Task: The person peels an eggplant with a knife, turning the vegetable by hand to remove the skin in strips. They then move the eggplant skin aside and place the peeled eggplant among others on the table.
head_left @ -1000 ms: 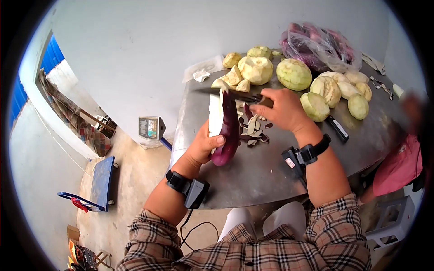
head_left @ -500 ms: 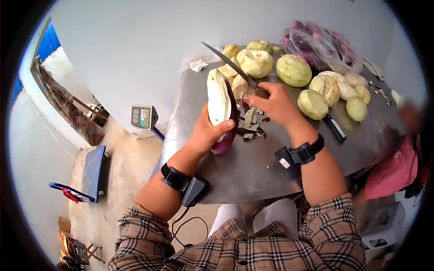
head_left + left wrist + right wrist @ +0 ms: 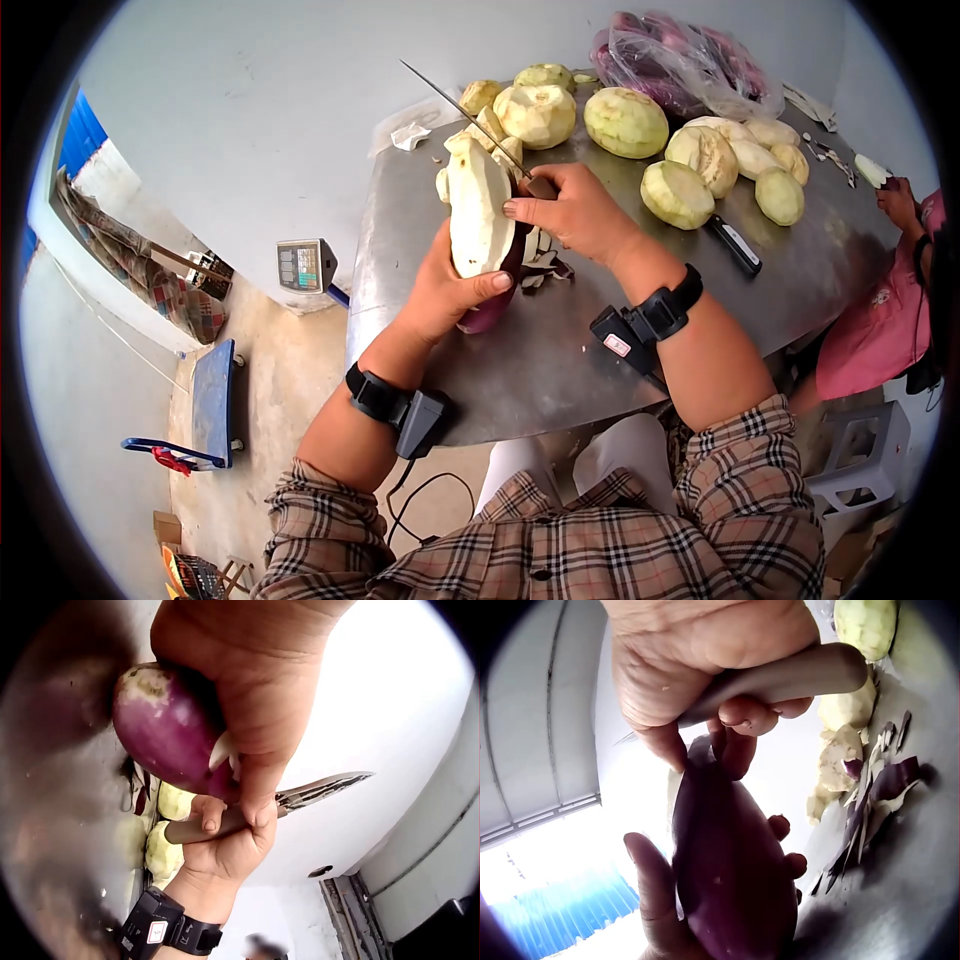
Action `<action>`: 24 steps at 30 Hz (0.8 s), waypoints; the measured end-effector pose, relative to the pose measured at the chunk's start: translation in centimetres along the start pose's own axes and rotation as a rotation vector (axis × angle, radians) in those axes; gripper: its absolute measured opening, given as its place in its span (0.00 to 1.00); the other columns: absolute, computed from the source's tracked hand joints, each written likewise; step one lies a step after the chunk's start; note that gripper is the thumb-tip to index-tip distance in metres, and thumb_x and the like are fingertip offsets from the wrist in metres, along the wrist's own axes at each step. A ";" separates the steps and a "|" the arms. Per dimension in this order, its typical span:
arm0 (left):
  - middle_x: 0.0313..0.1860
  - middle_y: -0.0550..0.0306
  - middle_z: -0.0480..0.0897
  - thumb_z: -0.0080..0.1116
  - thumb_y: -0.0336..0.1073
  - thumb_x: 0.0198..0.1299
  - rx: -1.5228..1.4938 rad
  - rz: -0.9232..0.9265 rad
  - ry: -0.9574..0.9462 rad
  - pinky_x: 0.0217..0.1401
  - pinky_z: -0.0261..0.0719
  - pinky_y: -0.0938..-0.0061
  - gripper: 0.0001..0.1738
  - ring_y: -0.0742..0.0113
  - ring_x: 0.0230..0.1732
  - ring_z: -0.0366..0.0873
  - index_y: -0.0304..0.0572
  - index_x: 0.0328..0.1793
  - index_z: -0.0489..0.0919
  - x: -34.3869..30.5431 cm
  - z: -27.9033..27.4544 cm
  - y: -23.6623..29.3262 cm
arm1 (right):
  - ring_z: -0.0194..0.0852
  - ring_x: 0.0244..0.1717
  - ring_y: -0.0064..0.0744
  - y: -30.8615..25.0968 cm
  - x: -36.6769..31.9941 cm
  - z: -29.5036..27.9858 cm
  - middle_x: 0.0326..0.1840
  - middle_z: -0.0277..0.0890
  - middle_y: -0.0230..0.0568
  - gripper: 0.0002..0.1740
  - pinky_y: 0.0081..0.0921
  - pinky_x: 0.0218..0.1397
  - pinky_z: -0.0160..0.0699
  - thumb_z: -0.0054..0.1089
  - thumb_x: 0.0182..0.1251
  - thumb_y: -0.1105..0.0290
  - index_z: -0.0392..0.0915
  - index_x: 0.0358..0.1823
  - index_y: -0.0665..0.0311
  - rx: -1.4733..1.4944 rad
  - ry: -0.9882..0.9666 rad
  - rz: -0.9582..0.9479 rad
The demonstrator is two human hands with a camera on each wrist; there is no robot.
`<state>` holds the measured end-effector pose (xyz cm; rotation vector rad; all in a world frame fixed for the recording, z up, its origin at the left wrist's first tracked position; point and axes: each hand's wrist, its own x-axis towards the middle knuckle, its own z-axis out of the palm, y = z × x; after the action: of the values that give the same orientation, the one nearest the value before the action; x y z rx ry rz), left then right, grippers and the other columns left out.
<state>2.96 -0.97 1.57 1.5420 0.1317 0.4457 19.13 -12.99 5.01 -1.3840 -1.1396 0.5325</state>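
Observation:
My left hand grips a part-peeled eggplant by its lower end, thumb across the front. A broad white strip faces me in the head view, while purple skin covers the side seen from the right wrist. My right hand holds a knife by its brown handle, the blade pointing up and away to the left. In the right wrist view, the right thumb and a finger are at the eggplant's narrow top. Dark peel scraps lie on the metal table just beyond.
Peeled eggplants and cut pieces spread across the back of the table. A plastic bag of purple eggplants sits behind them. A black-handled tool lies to the right. Another person's hand is at the right edge; a scale stands left.
The knife has swung from lying across the eggplant's top to pointing up and left. The eggplant has turned, bringing its white peeled face toward the head camera.

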 end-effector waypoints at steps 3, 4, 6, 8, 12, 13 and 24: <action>0.59 0.54 0.71 0.78 0.37 0.40 0.006 -0.037 -0.066 0.66 0.64 0.69 0.54 0.65 0.61 0.68 0.36 0.72 0.56 0.0 -0.6 0.3 | 0.73 0.34 0.22 0.1 0.1 -0.1 0.31 0.79 0.34 0.16 0.24 0.40 0.73 0.64 0.54 0.66 0.80 0.37 0.73 -0.012 0.018 0.018; 0.61 0.55 0.71 0.78 0.36 0.39 0.026 -0.038 -0.101 0.67 0.63 0.69 0.56 0.64 0.62 0.67 0.37 0.73 0.54 0.0 -0.7 0.5 | 0.73 0.33 0.21 0.3 0.1 -0.1 0.30 0.79 0.33 0.15 0.23 0.39 0.73 0.63 0.53 0.66 0.80 0.35 0.73 -0.013 0.027 0.022; 0.63 0.56 0.70 0.78 0.34 0.37 0.080 -0.049 -0.165 0.69 0.61 0.69 0.60 0.64 0.65 0.66 0.39 0.75 0.52 0.1 -1.0 0.8 | 0.66 0.27 0.17 0.7 0.3 -0.2 0.25 0.73 0.28 0.13 0.21 0.31 0.67 0.63 0.55 0.66 0.78 0.31 0.70 -0.018 0.026 0.018; 0.65 0.57 0.68 0.79 0.33 0.35 0.149 -0.067 -0.223 0.70 0.60 0.70 0.63 0.64 0.67 0.64 0.42 0.77 0.49 0.2 -1.4 1.0 | 0.63 0.24 0.15 1.5 0.7 -0.3 0.23 0.70 0.25 0.12 0.20 0.26 0.64 0.63 0.56 0.65 0.77 0.29 0.69 -0.014 0.026 -0.004; 0.67 0.56 0.67 0.78 0.32 0.34 -0.015 -0.131 -0.158 0.70 0.61 0.69 0.65 0.62 0.67 0.64 0.44 0.78 0.48 0.2 -1.5 0.8 | 0.64 0.24 0.16 1.2 0.5 -0.5 0.24 0.71 0.27 0.12 0.20 0.25 0.63 0.63 0.56 0.65 0.77 0.29 0.69 -0.004 0.041 -0.006; 0.67 0.56 0.68 0.78 0.33 0.34 -0.094 -0.129 -0.122 0.70 0.61 0.69 0.65 0.62 0.67 0.65 0.44 0.78 0.48 0.3 -1.8 0.3 | 0.65 0.25 0.16 0.8 0.3 -0.5 0.24 0.72 0.27 0.12 0.20 0.25 0.63 0.63 0.56 0.65 0.77 0.29 0.70 -0.004 0.048 0.014; 0.57 0.52 0.71 0.72 0.48 0.47 -0.396 0.062 0.053 0.54 0.78 0.59 0.46 0.54 0.54 0.76 0.48 0.69 0.58 0.5 -3.3 -0.5 | 0.72 0.26 0.26 3.7 1.6 -1.1 0.23 0.77 0.39 0.19 0.27 0.33 0.71 0.65 0.54 0.59 0.80 0.30 0.71 -0.194 0.160 0.118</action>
<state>2.32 2.27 1.07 1.1475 0.0333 0.5281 21.91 -11.49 2.25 -1.6384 -1.0041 0.3937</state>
